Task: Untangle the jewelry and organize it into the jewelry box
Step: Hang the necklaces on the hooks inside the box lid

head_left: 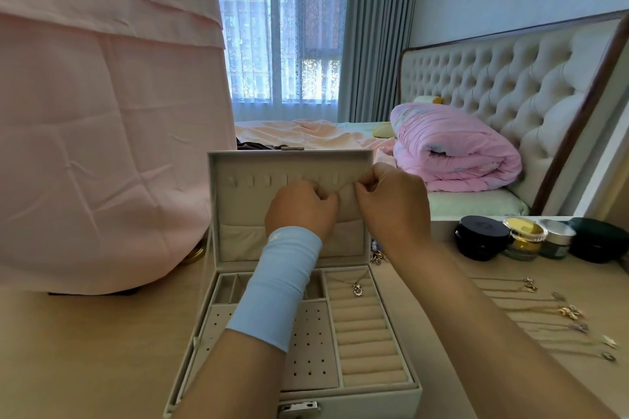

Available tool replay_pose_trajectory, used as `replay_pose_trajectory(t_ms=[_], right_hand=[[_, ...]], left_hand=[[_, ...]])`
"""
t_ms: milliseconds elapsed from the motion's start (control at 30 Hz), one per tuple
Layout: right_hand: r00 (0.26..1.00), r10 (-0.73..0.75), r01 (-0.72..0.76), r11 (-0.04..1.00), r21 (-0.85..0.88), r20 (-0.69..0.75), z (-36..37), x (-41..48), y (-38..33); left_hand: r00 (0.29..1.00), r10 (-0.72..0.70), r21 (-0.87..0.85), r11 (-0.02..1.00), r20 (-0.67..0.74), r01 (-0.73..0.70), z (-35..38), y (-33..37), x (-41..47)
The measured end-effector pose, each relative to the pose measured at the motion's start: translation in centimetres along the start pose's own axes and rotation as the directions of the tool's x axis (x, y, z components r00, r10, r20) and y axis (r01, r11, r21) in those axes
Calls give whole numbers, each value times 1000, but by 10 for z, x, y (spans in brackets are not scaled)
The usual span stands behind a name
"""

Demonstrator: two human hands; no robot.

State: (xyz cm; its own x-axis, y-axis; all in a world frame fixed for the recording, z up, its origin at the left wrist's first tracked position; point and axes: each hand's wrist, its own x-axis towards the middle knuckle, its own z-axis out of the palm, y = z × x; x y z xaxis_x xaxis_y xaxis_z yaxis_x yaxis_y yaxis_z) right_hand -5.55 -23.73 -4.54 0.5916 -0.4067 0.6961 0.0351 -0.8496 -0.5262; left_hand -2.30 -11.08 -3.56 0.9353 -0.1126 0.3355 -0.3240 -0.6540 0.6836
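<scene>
In the jewelry box's (pixel 367 402) tray one pendant necklace (pixel 357 287) lies on the ring rolls (pixel 369 337). Up against the box's raised lid (pixel 289 156), my left hand (pixel 301 206) and right hand (pixel 391 201) each pinch a fine chain (pixel 347 184), fingers curled tight. Its short span runs sideways between them, just under the lid's row of hooks (pixel 252 180), with my right hand slightly higher.

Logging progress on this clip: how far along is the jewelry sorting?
Done: one pendant necklace lies on the ring rolls in the jewelry box. In hand: left hand and right hand pinch a thin chain in front of the lid hooks. Remaining: several necklaces laid out on the table at right, plus a small jewelry heap beside the box.
</scene>
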Motion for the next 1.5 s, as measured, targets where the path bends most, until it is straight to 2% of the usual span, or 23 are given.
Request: replay_pose_trajectory(t_ms=[67,167,200,267,333,433,500,567,667,733,900,967,1033,1133,1233,1300,1367,1500], right_hand=[[996,55,-56,998,6,64,-4,-6,1],[945,159,-171,985,15,287,-11,-15,0],[901,209,-254,964,73,380,-14,-17,0],[773,295,-493,836,240,561,-20,-20,-5],[698,295,-598,741,305,653,-26,-23,-5],[678,229,-577,755,312,699,-32,-24,-1],[689,215,-559,766,319,692,-35,-21,1],[709,210,-535,782,319,673,-38,-19,2],[736,169,-466,829,310,656,-41,-17,1],[761,149,-419,857,301,632,-44,-16,0],[841,105,-315,892,323,530,-49,-12,2],[855,74,-289,890,353,514,-50,-11,2],[856,48,-235,923,305,514,-51,-10,2],[788,78,-175,980,100,611,-55,-7,4],[607,167,-214,976,-42,777,-58,-10,4],[535,152,-152,985,-82,831,-56,-15,1],[526,108,-130,990,-46,844,-51,-21,-1],[600,95,-198,980,33,795,-42,-22,4]], left_hand=[[997,16,-30,999,69,-14,-1,-3,-2],[979,63,-92,995,194,-46,-1,-9,-6],[966,86,-126,990,242,-57,-1,-11,-7],[919,131,-178,982,371,-68,-4,-14,-10],[863,159,-201,977,480,-69,-8,-15,-14],[805,186,-206,975,563,-81,-17,-15,-17],[782,166,-179,981,600,-72,-24,-15,-17],[792,137,-148,987,595,-60,-29,-16,-16],[846,121,-130,990,519,-62,-26,-17,-17],[859,125,-176,984,497,-41,-18,-12,-21],[817,109,-457,867,566,201,-8,-2,-28],[801,106,-487,838,589,247,-5,-3,-29],[804,99,-445,869,586,218,-4,-3,-31],[852,72,-362,921,519,143,-6,0,-31],[880,77,-340,935,468,99,-15,4,-32],[896,124,-304,953,427,13,-19,4,-31],[896,195,-273,958,399,-87,-22,4,-29],[892,239,-127,970,385,-205,-28,-1,-25]])
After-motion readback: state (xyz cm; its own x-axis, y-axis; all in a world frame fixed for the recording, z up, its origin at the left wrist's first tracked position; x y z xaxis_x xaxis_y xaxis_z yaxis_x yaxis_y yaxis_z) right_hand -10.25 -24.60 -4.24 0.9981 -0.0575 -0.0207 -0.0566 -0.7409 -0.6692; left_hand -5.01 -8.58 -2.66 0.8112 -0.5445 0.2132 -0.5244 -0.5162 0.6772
